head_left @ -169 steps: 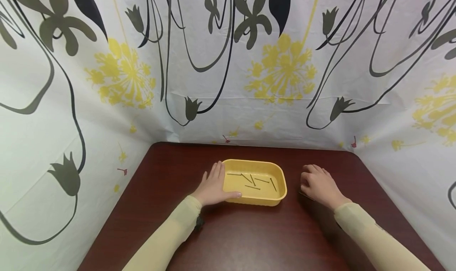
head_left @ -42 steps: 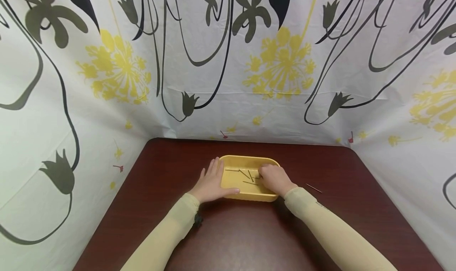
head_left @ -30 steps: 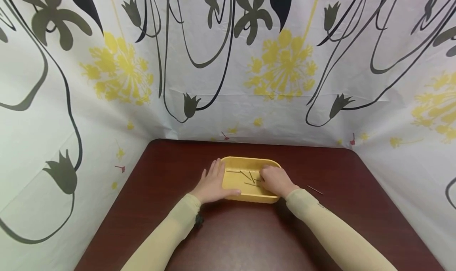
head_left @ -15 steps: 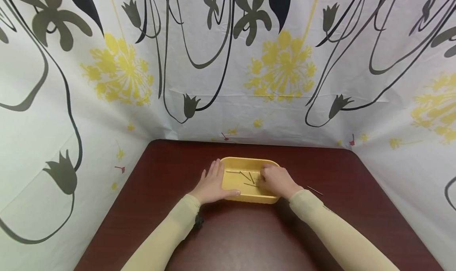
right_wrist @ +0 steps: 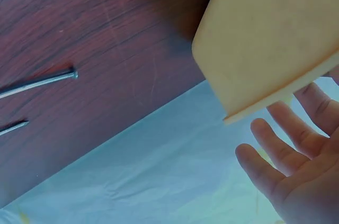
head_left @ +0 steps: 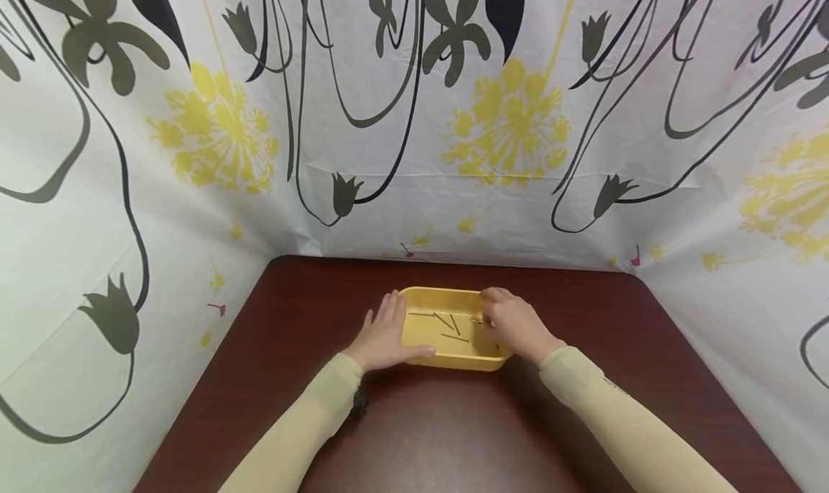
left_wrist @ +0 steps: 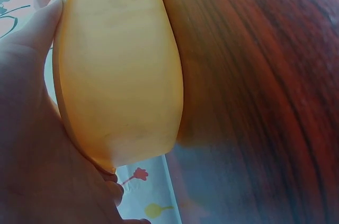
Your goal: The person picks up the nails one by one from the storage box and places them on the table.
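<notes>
A shallow yellow plastic tray (head_left: 453, 362) lies on the table with several thin nails (head_left: 455, 337) scattered on its bottom. My left hand (head_left: 383, 336) rests along the tray's left end, its fingers straight and the thumb across the front rim. Over the tray's right end, my right hand (head_left: 514, 325) pinches a nail (head_left: 477, 322) whose end pokes out to the left. In the right wrist view the outer fingers (right_wrist: 283, 150) spread loosely beside the rim, while thumb and fingertips are hidden behind the tray wall.
Two more nails, one with its flat head showing (right_wrist: 53, 78), lie on the dark red-brown table (head_left: 414, 428) right of the tray; the right arm hides them from the head view. A patterned white cloth (head_left: 401, 147) hangs behind and at both sides.
From gripping low inside the tray, my right hand has drawn up and to the right, bringing a nail along. Earlier it came in from the table at the right. My left hand stays put.
</notes>
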`<state>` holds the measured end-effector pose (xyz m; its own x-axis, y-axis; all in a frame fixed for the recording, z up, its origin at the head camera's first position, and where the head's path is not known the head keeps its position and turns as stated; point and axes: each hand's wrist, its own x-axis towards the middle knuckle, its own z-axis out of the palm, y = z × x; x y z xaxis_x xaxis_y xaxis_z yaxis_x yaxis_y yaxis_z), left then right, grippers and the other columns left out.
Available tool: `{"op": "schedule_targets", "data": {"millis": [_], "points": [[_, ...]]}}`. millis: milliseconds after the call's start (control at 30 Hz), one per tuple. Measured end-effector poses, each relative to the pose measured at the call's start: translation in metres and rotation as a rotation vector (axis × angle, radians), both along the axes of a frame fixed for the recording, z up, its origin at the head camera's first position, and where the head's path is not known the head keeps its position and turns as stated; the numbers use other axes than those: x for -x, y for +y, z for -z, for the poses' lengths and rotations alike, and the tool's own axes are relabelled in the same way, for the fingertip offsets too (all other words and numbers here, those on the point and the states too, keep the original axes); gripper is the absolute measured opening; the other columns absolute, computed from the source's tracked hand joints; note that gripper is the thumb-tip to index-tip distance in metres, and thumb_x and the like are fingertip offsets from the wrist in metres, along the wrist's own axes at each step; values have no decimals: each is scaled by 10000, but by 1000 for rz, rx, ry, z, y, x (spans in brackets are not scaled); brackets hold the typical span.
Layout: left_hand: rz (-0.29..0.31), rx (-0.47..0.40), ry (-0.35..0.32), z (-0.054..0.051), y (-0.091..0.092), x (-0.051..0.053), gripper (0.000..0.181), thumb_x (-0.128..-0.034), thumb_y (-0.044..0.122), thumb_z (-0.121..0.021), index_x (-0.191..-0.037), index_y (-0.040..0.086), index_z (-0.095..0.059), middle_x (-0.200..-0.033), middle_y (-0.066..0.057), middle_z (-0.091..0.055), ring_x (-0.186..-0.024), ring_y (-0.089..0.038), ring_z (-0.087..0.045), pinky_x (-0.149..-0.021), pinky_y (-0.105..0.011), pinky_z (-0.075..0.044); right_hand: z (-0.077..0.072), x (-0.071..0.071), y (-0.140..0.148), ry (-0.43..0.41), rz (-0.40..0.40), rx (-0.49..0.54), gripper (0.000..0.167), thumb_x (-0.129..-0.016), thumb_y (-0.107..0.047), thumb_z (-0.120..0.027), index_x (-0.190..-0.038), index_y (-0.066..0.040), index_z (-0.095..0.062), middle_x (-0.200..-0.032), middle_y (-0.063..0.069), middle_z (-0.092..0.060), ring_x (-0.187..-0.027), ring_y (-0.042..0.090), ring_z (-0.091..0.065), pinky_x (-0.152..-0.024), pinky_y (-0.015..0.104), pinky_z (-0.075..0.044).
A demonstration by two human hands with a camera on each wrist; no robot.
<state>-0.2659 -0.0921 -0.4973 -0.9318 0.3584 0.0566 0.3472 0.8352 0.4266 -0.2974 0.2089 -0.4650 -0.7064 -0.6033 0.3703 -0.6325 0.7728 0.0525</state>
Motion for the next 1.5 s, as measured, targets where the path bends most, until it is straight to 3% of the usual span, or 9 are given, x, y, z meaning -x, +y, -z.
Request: {"op": "schedule_targets", "data": {"millis": [167,367,833,1500], "points": [[-2,7,5,1,-1,0,1326,-730,924,-496,-1616,45,-48,-1681,-123,25,-1539,-272,13,-1165,-615,-123,-1,-1,5,13,-15,7,214,-747,-56,-746,-646,-187,-610,-1232,162,-624,-1177,364,-557,-936,545,-474],[-2,15,4,0,-1,0,1326,-731,926,-491,-1615,49,-35,-1681,-117,38,-1539,-266,16,-1168,-606,-121,-3,-3,13,-4,11,25,213,-771,-115,-791,-669,-194,-622,-1302,169,-601,-1281,396,-493,-1059,668,-319],[-1,7,7,3,1,1,1330,-726,931,-489,-1617,52,-39,-1681,-111,43,-1539,-273,15,-1168,-605,-126,-5,-15,35,41,29,118,243,-764,-155,-803,-670,-210,-586,-1359,172,-576,-1372,404,-411,-1071,709,-251],[-8,12,-8,4,0,2,1332,-717,936,-490,-1622,86,-7,-1682,-86,64,-1538,-245,42,-1175,-593,-108,0,-24,76,69,98,139,126,-719,-114,-767,-709,-178,-659,-1344,183,-577,-1339,422,-415,-1041,732,-257]]}}
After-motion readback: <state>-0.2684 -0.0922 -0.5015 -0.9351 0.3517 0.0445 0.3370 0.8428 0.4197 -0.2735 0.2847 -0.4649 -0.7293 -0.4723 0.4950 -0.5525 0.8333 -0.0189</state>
